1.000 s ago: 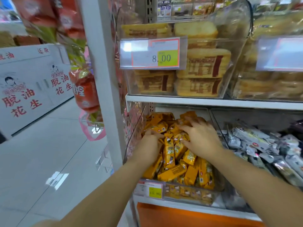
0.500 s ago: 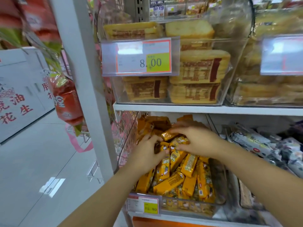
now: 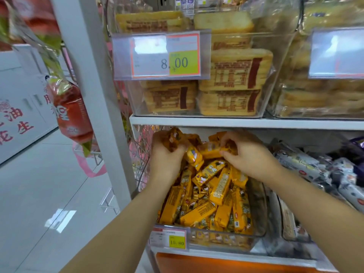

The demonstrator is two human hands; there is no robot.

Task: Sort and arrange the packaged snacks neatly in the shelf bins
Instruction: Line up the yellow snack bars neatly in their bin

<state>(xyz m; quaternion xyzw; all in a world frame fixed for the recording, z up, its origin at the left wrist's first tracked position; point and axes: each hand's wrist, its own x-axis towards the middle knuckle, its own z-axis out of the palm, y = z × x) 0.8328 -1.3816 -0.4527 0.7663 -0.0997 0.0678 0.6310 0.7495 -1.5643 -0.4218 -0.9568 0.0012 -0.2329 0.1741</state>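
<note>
A clear bin [image 3: 258,211] on the lower shelf holds a heap of several yellow snack bars [image 3: 214,192]. Both my hands are inside it, near the back under the shelf above. My left hand [image 3: 167,154] grips a bunch of yellow bars, raised above the heap. My right hand [image 3: 248,154] pinches a yellow bar [image 3: 210,149] that lies crosswise between the two hands. The back of the bin is hidden by my hands.
A clear bin [image 3: 271,91] of wrapped toast slices with an 8.00 price tag stands on the shelf above. Grey and white snack packs [image 3: 307,166] fill the bin to the right. A white upright post [image 3: 94,95] and hanging red bags [image 3: 71,115] are at left.
Both hands have moved to the back of the bin and lifted. The left hand has gathered a bunch of bars; the right has taken a bar between its fingers.
</note>
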